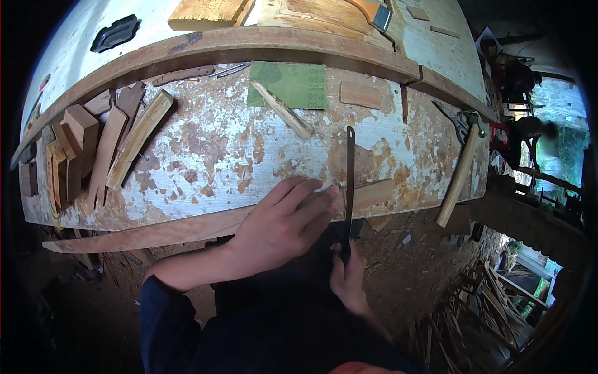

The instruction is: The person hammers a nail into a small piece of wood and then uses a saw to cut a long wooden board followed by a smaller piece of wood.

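Observation:
A long wooden strip [156, 232] lies along the near edge of the worn bench, its left end out past the edge. My left hand [283, 218] is closed over the strip, fingers curled and pressing it down. A small white bit shows at those fingertips. My right hand [350, 274] is below the bench edge, wrapped round the dark handle of a narrow saw [350, 181]. The saw's thin blade, with a hole at its tip, points away from me and crosses the strip just right of my left fingertips. The strip's right end [374, 192] shows beyond the blade.
Green sandpaper [299, 87] lies under a wood sliver [283, 112], near a thin wood piece [360, 95]. Wood offcuts [140, 140] are at left. A hammer [458, 174] lies at right. Behind a raised wooden rail [249, 42] are a brush [377, 15] and a black tray [116, 33].

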`<move>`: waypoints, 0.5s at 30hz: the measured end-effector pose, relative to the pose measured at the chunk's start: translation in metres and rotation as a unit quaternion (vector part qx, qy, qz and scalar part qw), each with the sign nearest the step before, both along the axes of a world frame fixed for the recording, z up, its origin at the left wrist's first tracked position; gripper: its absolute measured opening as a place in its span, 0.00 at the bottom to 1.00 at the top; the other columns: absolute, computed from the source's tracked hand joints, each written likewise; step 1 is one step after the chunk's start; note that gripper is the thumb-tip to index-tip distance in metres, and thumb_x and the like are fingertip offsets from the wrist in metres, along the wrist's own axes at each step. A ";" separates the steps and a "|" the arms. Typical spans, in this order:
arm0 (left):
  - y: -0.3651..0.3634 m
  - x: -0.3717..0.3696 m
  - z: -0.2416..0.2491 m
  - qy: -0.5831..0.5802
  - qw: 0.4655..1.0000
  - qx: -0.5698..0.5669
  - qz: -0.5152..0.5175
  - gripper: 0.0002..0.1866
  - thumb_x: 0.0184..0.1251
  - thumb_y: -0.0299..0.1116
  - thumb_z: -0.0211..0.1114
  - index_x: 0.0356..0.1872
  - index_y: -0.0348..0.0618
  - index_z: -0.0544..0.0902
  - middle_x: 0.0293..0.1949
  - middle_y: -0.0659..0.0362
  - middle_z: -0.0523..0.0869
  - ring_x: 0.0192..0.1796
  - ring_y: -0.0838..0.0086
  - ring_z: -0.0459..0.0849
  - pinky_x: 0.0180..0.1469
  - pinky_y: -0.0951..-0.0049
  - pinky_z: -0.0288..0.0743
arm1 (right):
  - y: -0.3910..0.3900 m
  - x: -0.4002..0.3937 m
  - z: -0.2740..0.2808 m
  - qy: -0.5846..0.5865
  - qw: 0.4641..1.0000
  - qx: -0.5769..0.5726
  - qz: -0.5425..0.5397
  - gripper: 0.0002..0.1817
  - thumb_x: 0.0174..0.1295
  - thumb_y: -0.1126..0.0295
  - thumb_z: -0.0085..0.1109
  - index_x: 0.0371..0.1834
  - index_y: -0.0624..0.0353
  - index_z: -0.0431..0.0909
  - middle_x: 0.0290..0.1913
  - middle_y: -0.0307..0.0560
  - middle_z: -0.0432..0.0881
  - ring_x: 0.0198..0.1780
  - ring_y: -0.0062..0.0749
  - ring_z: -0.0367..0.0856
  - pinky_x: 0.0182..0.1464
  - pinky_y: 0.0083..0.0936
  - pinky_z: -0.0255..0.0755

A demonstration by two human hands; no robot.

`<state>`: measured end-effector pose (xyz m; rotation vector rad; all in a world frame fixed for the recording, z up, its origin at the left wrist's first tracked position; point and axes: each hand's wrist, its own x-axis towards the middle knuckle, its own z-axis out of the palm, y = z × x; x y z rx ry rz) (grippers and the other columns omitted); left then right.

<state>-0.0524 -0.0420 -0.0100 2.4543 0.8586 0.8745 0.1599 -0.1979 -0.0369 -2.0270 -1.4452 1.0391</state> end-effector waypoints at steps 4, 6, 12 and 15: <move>-0.001 0.000 -0.002 -0.003 1.000 -0.003 0.004 0.18 0.57 0.29 0.77 0.50 0.39 0.92 0.62 0.54 0.87 0.62 0.55 0.84 0.60 0.57 0.82 | -0.003 -0.001 -0.002 0.008 1.000 0.009 -0.009 0.08 0.74 0.81 0.60 0.53 0.66 0.79 0.42 0.66 0.90 0.50 0.67 0.90 0.44 0.46 0.84; -0.001 0.000 -0.002 -0.003 1.000 -0.002 0.005 0.18 0.57 0.29 0.77 0.50 0.39 0.92 0.62 0.54 0.87 0.62 0.55 0.84 0.60 0.57 0.82 | -0.001 -0.002 0.000 0.006 1.000 0.005 -0.013 0.08 0.73 0.81 0.60 0.53 0.66 0.79 0.41 0.66 0.90 0.50 0.67 0.90 0.44 0.46 0.84; -0.003 0.001 -0.001 -0.004 1.000 -0.006 0.008 0.18 0.57 0.29 0.77 0.51 0.39 0.92 0.63 0.55 0.87 0.62 0.54 0.84 0.61 0.55 0.81 | 0.001 0.001 0.008 -0.004 1.000 0.000 0.007 0.12 0.72 0.82 0.59 0.56 0.64 0.78 0.45 0.66 0.90 0.52 0.68 0.89 0.46 0.47 0.84; -0.003 0.000 -0.003 0.001 1.000 0.000 0.004 0.19 0.58 0.29 0.76 0.52 0.39 0.92 0.63 0.55 0.87 0.63 0.54 0.84 0.61 0.55 0.81 | -0.002 0.000 0.010 0.001 1.000 -0.018 -0.002 0.14 0.71 0.83 0.58 0.58 0.64 0.77 0.46 0.67 0.90 0.54 0.68 0.89 0.48 0.48 0.85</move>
